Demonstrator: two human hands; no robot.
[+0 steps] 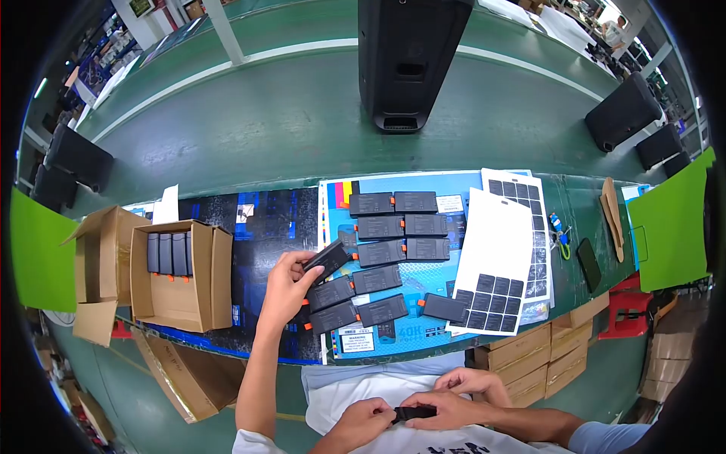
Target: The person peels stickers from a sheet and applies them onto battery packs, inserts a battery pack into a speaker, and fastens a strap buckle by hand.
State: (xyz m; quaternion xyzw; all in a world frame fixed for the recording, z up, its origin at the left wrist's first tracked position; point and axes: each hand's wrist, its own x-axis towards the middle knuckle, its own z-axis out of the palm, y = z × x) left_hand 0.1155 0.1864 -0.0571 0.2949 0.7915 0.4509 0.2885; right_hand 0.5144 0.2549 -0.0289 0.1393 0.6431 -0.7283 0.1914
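Observation:
My left hand (289, 284) is closed round a tilted black battery pack (330, 259), above the left column of packs. Several similar packs (380, 278) with orange tabs lie in rows on a blue printed sheet (412, 344). Low in the view, my right hand (442, 410) pinches a small black piece (414, 413) in front of a white shirt. Another hand (363, 422) grips the same piece from the left. A further curled hand (475, 382) sits just behind; whose these two hands are, I cannot tell. One pack (445, 308) lies partly against a white label sheet (495, 242).
An open carton (180, 299) on the left holds several upright packs (170, 253). Beside it is another open box (102, 261). A phone (588, 265) and keys with a lanyard (560, 236) lie right. A tall black speaker (408, 60) stands beyond the table; stacked cartons (541, 359) are below.

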